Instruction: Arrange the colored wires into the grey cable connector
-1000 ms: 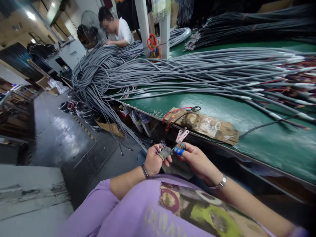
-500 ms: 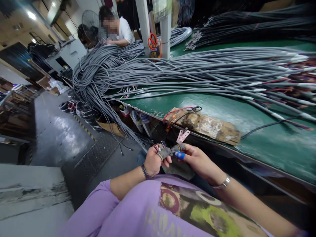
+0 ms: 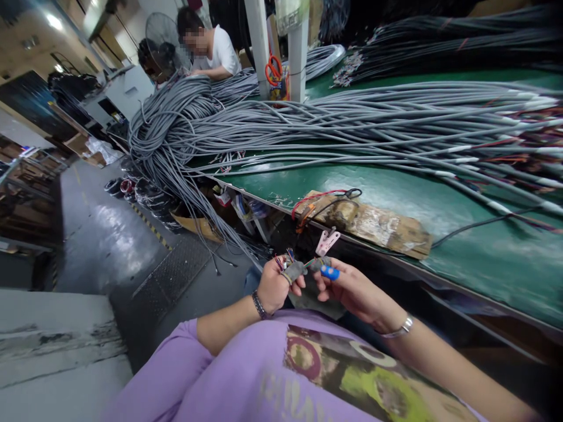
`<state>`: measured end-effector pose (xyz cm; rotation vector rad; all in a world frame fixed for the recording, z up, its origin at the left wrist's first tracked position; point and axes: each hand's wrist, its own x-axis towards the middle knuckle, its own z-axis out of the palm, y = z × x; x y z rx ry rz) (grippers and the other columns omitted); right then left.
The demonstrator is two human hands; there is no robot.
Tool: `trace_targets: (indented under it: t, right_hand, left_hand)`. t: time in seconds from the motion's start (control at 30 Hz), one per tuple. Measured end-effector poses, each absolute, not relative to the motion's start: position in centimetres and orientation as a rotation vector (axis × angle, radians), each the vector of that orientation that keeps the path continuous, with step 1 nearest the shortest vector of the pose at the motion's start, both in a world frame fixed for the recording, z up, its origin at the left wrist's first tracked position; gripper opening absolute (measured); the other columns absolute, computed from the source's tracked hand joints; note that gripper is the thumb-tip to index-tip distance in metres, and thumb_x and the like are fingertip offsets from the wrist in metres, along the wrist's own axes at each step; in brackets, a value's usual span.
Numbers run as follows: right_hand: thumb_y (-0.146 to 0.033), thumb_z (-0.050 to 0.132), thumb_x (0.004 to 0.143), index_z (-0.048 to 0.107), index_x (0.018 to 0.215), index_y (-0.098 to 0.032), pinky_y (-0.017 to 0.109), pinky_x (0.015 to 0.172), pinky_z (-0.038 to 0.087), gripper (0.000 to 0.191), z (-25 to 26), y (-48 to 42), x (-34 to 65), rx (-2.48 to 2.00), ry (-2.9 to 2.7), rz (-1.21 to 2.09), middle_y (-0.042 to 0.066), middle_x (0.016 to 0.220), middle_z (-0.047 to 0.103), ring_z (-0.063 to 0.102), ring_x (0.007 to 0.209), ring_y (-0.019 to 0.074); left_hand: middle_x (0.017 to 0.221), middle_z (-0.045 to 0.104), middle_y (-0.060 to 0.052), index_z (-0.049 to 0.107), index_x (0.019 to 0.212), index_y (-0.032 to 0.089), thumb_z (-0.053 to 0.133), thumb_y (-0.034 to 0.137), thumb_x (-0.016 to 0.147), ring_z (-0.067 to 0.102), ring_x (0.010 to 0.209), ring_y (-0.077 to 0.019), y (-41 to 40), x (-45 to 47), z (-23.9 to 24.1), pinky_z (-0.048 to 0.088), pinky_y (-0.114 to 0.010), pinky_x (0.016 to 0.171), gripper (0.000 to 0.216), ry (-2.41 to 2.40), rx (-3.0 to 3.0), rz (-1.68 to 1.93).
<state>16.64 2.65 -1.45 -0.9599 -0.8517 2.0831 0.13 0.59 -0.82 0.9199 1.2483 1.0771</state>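
My left hand (image 3: 273, 286) is closed around the end of a grey cable (image 3: 294, 270), whose coloured inner wires fan out above my thumb. My right hand (image 3: 352, 288) is just to the right of it, fingers pinched on one thin wire coming out of that cable end. One right fingertip wears a blue cover (image 3: 329, 272). A pink clip (image 3: 328, 241) sticks up just behind my fingers, at the table's front edge. Both hands hover above my lap, in front of the green table (image 3: 461, 246).
A huge bundle of grey cables (image 3: 308, 129) lies across the green table and spills off its left end to the floor. A worn cardboard block (image 3: 365, 223) with red and black leads sits near the table edge. A person in white (image 3: 211, 50) works at the far end.
My right hand has shifted slightly right, drawing the pinched wire away from the cable end. My left hand has stayed where it was.
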Motion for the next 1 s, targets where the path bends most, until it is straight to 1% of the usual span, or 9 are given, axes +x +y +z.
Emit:
trace_targets:
  t: [0.1, 0.17, 0.33, 0.47, 0.67, 0.83, 0.9, 1.0]
  right_hand:
    - [-0.049, 0.081, 0.062, 0.059, 0.072, -0.017, 0.026, 0.052, 0.046, 0.04, -1.45, 2.37, 15.92, -1.038, -0.975, 1.986, -0.003, 0.057, 0.052, 0.047, 0.051, 0.0093]
    - [-0.05, 0.081, 0.061, 0.058, 0.069, -0.017, 0.025, 0.053, 0.044, 0.041, -1.32, 2.32, 15.64, -1.053, -1.005, 1.94, -0.004, 0.055, 0.051, 0.045, 0.051, 0.0091]
    - [-0.053, 0.081, 0.06, 0.058, 0.068, -0.018, 0.026, 0.054, 0.045, 0.043, -0.98, 2.27, 15.72, -1.06, -0.932, 1.959, -0.004, 0.057, 0.051, 0.046, 0.052, 0.0092]
    - [-0.054, 0.082, 0.059, 0.059, 0.07, -0.018, 0.027, 0.054, 0.045, 0.044, -0.91, 2.27, 15.85, -1.068, -0.981, 1.938, -0.003, 0.057, 0.051, 0.046, 0.052, 0.0097]
    - [-0.049, 0.083, 0.059, 0.062, 0.071, -0.017, 0.027, 0.055, 0.044, 0.04, -1.25, 2.2, 15.99, -1.001, -0.963, 1.961, -0.002, 0.058, 0.054, 0.047, 0.053, 0.0101]
    - [-0.045, 0.084, 0.059, 0.063, 0.073, -0.018, 0.028, 0.056, 0.044, 0.037, -1.6, 2.32, 15.88, -0.95, -0.868, 2.009, -0.002, 0.06, 0.054, 0.048, 0.053, 0.0108]
    - [-0.045, 0.083, 0.059, 0.063, 0.072, -0.018, 0.027, 0.054, 0.043, 0.036, -1.58, 2.49, 15.72, -0.96, -0.854, 2.003, -0.002, 0.059, 0.054, 0.047, 0.052, 0.0106]
    - [-0.046, 0.082, 0.059, 0.062, 0.069, -0.017, 0.026, 0.05, 0.038, 0.036, -1.33, 2.77, 15.53, -1.016, -0.948, 1.944, -0.001, 0.058, 0.055, 0.046, 0.05, 0.0103]
  left_hand:
    - [0.051, 0.058, 0.0, 0.052, 0.062, 0.015, 0.065, 0.055, 0.074, 0.048, 0.037, -0.0064, 0.37, 0.18, -0.87, 0.031, -0.018, 0.038, 0.044, 1.251, 0.971, 1.031]
    - [0.052, 0.059, -0.001, 0.052, 0.062, 0.015, 0.063, 0.055, 0.076, 0.048, 0.037, -0.0064, 0.24, 0.16, -0.82, 0.032, -0.019, 0.039, 0.044, 1.238, 1.0, 1.012]
    - [0.051, 0.057, -0.001, 0.052, 0.06, 0.015, 0.062, 0.057, 0.076, 0.048, 0.037, -0.0068, 0.15, 0.08, -0.6, 0.032, -0.019, 0.039, 0.046, 1.231, 1.017, 0.995]
    - [0.051, 0.056, 0.0, 0.052, 0.06, 0.014, 0.062, 0.057, 0.076, 0.048, 0.038, -0.0067, 0.16, 0.12, -0.48, 0.033, -0.019, 0.04, 0.046, 1.223, 1.041, 0.978]
    - [0.049, 0.056, 0.0, 0.05, 0.06, 0.016, 0.066, 0.059, 0.07, 0.047, 0.037, -0.0072, 0.25, 0.24, -0.19, 0.034, -0.019, 0.039, 0.047, 1.221, 0.98, 0.975]
    - [0.052, 0.058, -0.001, 0.052, 0.061, 0.015, 0.066, 0.06, 0.069, 0.048, 0.038, -0.007, 0.25, 0.09, -0.38, 0.036, -0.019, 0.039, 0.048, 1.203, 0.997, 0.945]
    - [0.054, 0.059, -0.001, 0.054, 0.063, 0.014, 0.068, 0.058, 0.068, 0.05, 0.04, -0.0075, 0.19, -0.03, -0.37, 0.038, -0.019, 0.04, 0.046, 1.161, 1.05, 0.881]
    - [0.054, 0.059, -0.001, 0.058, 0.067, 0.014, 0.072, 0.054, 0.066, 0.05, 0.042, -0.0077, 0.1, -0.13, -0.2, 0.04, -0.02, 0.042, 0.043, 1.106, 1.125, 0.782]
